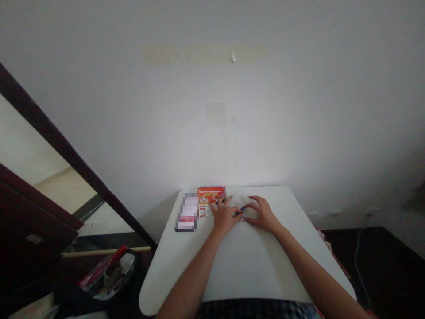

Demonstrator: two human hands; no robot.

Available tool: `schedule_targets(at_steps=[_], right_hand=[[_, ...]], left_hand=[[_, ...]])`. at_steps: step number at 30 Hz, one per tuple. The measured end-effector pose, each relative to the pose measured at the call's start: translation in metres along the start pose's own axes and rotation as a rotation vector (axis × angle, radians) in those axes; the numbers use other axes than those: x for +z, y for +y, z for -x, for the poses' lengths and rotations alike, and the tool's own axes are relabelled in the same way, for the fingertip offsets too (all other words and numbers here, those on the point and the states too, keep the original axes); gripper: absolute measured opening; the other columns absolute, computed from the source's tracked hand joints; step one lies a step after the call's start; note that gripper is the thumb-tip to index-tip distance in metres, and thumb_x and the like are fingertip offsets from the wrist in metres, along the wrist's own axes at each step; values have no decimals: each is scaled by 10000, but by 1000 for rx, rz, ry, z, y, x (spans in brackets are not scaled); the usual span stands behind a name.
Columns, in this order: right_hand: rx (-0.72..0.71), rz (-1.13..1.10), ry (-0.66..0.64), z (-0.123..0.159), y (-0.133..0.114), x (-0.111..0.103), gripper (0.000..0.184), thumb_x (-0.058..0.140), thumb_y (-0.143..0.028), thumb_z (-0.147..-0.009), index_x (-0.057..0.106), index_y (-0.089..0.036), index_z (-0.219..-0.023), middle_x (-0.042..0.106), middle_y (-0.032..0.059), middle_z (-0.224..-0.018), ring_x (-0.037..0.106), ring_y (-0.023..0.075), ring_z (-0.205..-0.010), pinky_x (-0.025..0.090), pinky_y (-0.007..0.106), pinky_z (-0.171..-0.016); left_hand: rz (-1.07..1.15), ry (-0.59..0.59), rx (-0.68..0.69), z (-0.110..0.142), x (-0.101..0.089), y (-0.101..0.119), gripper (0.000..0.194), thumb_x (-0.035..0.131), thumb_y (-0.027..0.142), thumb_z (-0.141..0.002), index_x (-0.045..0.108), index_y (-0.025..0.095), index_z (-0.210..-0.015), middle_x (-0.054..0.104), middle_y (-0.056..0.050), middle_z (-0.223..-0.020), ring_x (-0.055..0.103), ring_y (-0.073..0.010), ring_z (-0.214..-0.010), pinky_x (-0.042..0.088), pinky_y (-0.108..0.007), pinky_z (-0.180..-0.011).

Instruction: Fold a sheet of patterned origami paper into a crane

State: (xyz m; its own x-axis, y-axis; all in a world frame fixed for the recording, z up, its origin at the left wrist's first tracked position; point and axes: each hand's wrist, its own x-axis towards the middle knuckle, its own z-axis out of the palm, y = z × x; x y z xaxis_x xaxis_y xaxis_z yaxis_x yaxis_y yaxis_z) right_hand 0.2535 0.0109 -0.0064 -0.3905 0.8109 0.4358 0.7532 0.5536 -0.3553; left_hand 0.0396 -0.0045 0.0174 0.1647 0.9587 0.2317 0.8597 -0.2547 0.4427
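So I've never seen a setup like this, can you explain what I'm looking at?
There's no machine here, just a person's bare hands. The single picture comes from a camera worn on their head, looking forward and down. On the white table, by a wall, lie a pixelated, phone-like item and a red-and-white printed item. The left hand seems to pinch a small blue item, too small to identify. The right hand is close beside it; whether it touches, I can't tell.

Single view from my head, looking forward and down, wall (318, 110) ahead, table (252, 270) below, left hand (226, 217) and right hand (264, 216) low centre, seen from well back
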Motion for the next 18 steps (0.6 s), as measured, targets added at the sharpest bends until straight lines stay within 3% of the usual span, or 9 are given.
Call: schedule_targets(at_steps=[4, 12, 18], right_hand=[[2, 33, -34, 3, -6, -4, 197, 693, -413, -817, 740, -370, -1003, 527, 44, -1376, 379, 325, -1357, 323, 592, -1103], [58, 121, -13, 6, -12, -5, 198, 645, -443, -857, 723, -381, -1028, 584, 45, -1307, 404, 324, -1339, 265, 662, -1109], [9, 106, 7, 6, -11, -3, 183, 643, -385, -876, 704, -337, -1042, 616, 47, -1287, 449, 300, -1309, 265, 635, -1127]], left_hand=[[9, 17, 12, 1, 2, -2, 136, 712, 477, -812, 768, 442, -931, 456, 71, -1519, 260, -355, -1437, 27, -771, -1114], [75, -3, 126, 1, -1, -15, 224, 742, 382, -802, 778, 374, -1023, 491, 2, -1491, 299, -322, -1412, 115, -633, -1192], [99, -28, 172, 1, -3, -22, 306, 806, 465, -718, 776, 389, -1013, 486, -9, -1489, 297, -333, -1423, 95, -629, -1191]])
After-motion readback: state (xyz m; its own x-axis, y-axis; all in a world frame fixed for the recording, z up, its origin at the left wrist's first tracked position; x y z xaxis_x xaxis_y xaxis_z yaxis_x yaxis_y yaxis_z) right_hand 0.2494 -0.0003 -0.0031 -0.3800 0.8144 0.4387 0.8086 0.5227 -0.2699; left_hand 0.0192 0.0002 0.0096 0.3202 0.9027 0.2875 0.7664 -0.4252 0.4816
